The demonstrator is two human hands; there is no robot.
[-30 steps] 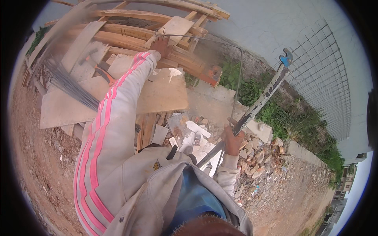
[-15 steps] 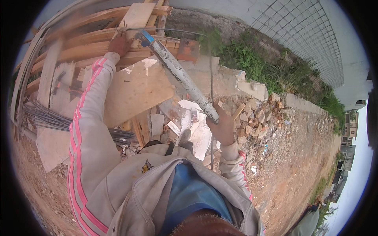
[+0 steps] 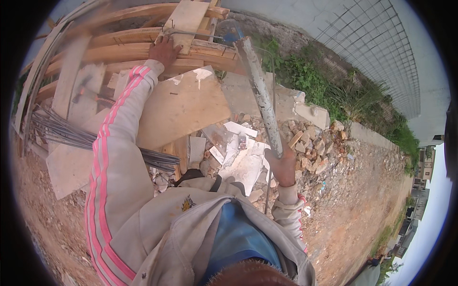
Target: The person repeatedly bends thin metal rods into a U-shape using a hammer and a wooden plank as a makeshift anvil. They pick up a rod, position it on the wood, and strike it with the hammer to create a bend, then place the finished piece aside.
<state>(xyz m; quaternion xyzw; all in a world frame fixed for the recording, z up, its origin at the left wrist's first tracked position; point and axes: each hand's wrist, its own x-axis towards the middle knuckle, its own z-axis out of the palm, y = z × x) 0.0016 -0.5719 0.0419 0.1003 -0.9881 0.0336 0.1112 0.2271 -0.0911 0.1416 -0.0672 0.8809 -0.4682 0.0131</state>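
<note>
My left hand [image 3: 164, 51] lies on a wooden board [image 3: 185, 21] at the upper left, fingers spread. Its fingertips are at a thin steel rod [image 3: 202, 34], beside nails standing up from the board. My right hand [image 3: 283, 167] is closed round the lower end of a long pipe [image 3: 261, 95] with worn, flaking pale paint. At the pipe's far end is a blue head [image 3: 234, 34], which meets the rod; how it sits on the rod is blurred. A length of thin rod runs down behind the pipe, past my right hand.
Stacked timber [image 3: 119, 37] and a plywood sheet [image 3: 183, 107] lie left. A hammer [image 3: 90, 97] rests near a bundle of steel rods [image 3: 71, 136]. Broken rubble [image 3: 315, 148] covers the ground ahead and right. Wire mesh [image 3: 381, 52] leans on the wall beyond green weeds [image 3: 310, 74].
The pipe's blue head has shifted right along the rod, away from my left hand, and the pipe stands steeper. My right hand still grips its lower end. The whole view has shifted slightly.
</note>
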